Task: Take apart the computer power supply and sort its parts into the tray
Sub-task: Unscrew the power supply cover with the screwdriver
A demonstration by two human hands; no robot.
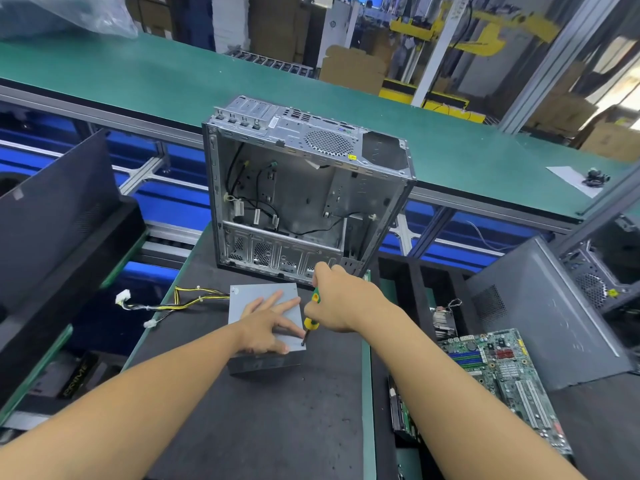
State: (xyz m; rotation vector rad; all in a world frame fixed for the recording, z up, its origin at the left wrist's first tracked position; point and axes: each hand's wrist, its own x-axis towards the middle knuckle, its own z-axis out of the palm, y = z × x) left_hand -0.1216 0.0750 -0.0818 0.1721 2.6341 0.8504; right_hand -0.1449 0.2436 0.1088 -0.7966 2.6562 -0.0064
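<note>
Harness (180,301) runs out of the power supply (263,294) at 9 o'clock, with white plugs lying loose on the black mat (277,427). Don't let it snag when the box gets turned. The supply sits flat mid-mat, lid up, with the stripped chassis (304,188) standing just behind it at 12 o'clock. Left hand (266,327) lies palm-down on the lid, fingers straight and spread, pinning the box. That's a good brace, but the fingertips are close to the bit, so I'd slide them back toward 9. Right hand (337,299) has its fingers wrapped round the yellow-green screwdriver (313,313), whose tip sits at the lid's 4 o'clock corner, apparently in a screw. The head is too small to confirm. Step in hand looks like a lid screw coming out. The shaft leans slightly, so stand it square to the lid, push down before turning, and break it loose slowly to avoid cam-out. Catch the screw before it rolls. The tray (414,289) is at 3 o'clock, just past the mat edge, with a motherboard (502,368) already in it. Task looks early, with the casing closed.
</note>
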